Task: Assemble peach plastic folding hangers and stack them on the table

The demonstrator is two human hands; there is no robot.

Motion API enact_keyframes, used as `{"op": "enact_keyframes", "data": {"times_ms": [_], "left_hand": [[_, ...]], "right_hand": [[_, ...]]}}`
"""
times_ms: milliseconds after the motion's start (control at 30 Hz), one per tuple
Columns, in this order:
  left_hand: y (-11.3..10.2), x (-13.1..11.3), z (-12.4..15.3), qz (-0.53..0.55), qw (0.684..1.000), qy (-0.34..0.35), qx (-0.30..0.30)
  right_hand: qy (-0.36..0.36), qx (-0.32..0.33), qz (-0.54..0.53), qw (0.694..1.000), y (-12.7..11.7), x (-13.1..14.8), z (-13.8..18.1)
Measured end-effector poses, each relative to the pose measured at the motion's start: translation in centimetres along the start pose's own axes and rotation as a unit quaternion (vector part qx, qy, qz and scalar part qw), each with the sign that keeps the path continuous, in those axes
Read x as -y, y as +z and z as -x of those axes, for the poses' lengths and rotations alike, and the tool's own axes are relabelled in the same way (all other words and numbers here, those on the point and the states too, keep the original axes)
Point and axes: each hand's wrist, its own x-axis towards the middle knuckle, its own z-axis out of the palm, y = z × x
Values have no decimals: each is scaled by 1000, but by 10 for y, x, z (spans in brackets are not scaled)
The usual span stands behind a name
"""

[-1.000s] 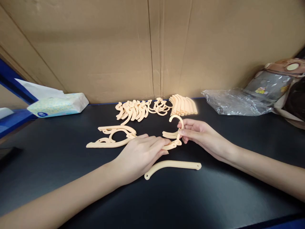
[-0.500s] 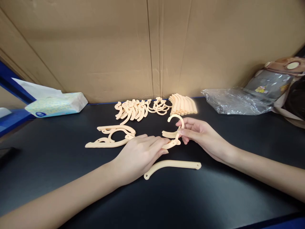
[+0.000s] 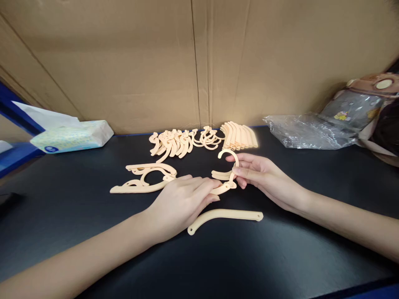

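Between thumb and fingers, my right hand (image 3: 257, 172) pinches a cream plastic hanger hook (image 3: 236, 160), its curve upright and its foot at the end of a short hanger arm piece (image 3: 220, 190). That arm piece is in the closed fingers of my left hand (image 3: 187, 199), which hides most of it. Behind the hook lies a short curved piece (image 3: 221, 175). A longer bent hanger arm (image 3: 227, 214) with holes at its ends rests on the table in front of my hands. To the left is a folded hanger (image 3: 143, 189), partly behind my left hand.
Along the back lie a pile of short arm pieces (image 3: 173, 143), several loose hooks (image 3: 208, 139) and a row of long arms (image 3: 239, 135). A tissue pack (image 3: 75, 135) sits back left. Clear plastic wrap (image 3: 311, 133) and a bag (image 3: 352, 106) are at the right, before a cardboard wall (image 3: 124, 62).
Very little differs. The hook in my right hand has shifted slightly left, and both hands keep their grip. The whole view has moved a touch.
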Motion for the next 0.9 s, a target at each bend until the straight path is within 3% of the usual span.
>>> {"op": "enact_keyframes", "data": {"times_ms": [300,567,900], "left_hand": [[0,2,1,23,1000,13,-11],[1,2,1,21,1000,1,-8],[2,1,1,9,1000,6,-17]], "right_hand": [[18,40,-36,998,0,3,0],[22,16,-36,999,0,1,-1],[-27,-31,0,999,3,2,0]]}}
